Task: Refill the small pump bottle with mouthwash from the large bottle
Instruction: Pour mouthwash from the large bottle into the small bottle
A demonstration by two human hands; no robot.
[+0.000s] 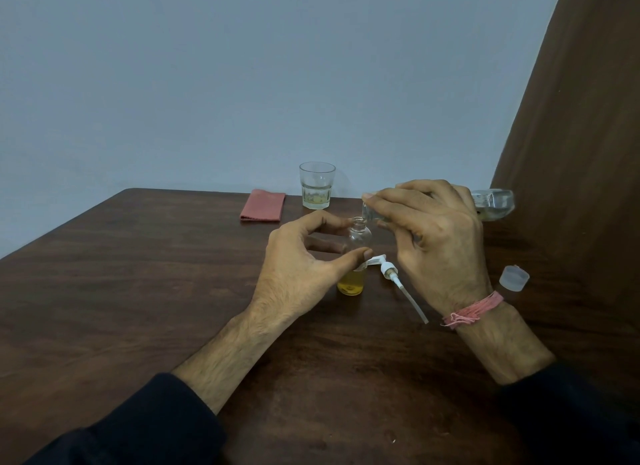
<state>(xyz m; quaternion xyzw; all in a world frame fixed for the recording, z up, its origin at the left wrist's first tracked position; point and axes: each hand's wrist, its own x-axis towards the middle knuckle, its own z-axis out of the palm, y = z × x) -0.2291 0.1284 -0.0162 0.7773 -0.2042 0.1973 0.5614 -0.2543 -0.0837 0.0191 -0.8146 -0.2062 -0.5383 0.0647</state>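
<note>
The small clear bottle [356, 253] stands upright on the wooden table [138, 274], open at the top, with yellow liquid in its lower part. My left hand [298, 267] curls around it, thumb and fingers touching its sides. My right hand [436, 236] grips the large clear bottle [493, 203], tipped nearly horizontal with its mouth right over the small bottle's neck. The white pump head with its tube [398, 281] lies on the table just right of the small bottle. The large bottle's translucent cap [514, 278] rests on the table at the right.
A drinking glass [317, 186] with a little liquid stands at the table's far edge. A folded red cloth [263, 205] lies to its left. A brown curtain [581, 135] hangs at the right, and a blue-grey wall is behind.
</note>
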